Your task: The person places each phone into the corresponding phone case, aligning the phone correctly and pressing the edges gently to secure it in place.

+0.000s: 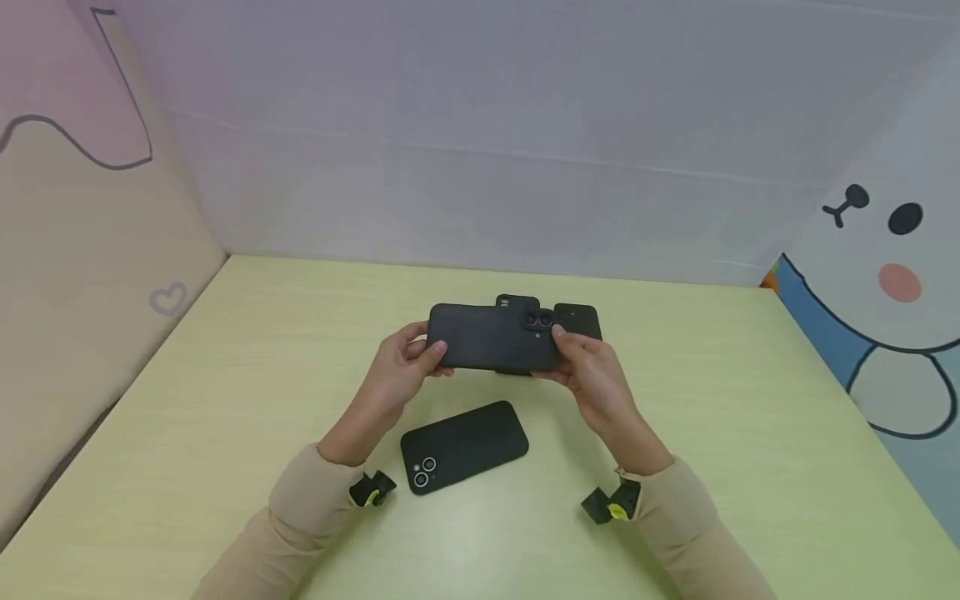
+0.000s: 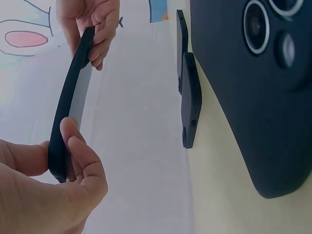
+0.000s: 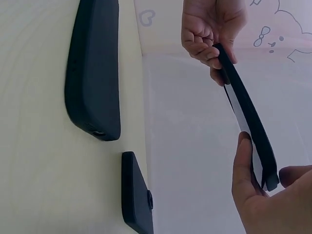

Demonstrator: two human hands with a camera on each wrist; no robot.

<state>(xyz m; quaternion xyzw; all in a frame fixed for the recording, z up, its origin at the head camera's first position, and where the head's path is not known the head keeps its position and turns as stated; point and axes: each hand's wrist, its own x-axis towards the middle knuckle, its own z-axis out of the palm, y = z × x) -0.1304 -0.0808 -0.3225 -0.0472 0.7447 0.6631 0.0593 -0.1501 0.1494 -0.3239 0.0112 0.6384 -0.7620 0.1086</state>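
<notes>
A black phone in a dark case (image 1: 480,336) is held level above the table, its camera side facing up and its lenses at the right end. My left hand (image 1: 393,371) pinches its left end, thumb on top and fingers beneath. The right end is gripped by my right hand (image 1: 596,379), the thumb beside the lenses. Seen edge-on in the left wrist view, the held phone (image 2: 66,107) looks slightly bowed between both hands. In the right wrist view the case (image 3: 248,109) also appears curved, with a paler face on its inner side.
Nearer my body, another black phone (image 1: 465,447) lies on the table, camera side up. Behind the held phone lie two more dark phones, one (image 1: 517,301) partly covered from view and one (image 1: 577,318) at the right. A wall (image 1: 480,150) stands behind the table (image 1: 300,300).
</notes>
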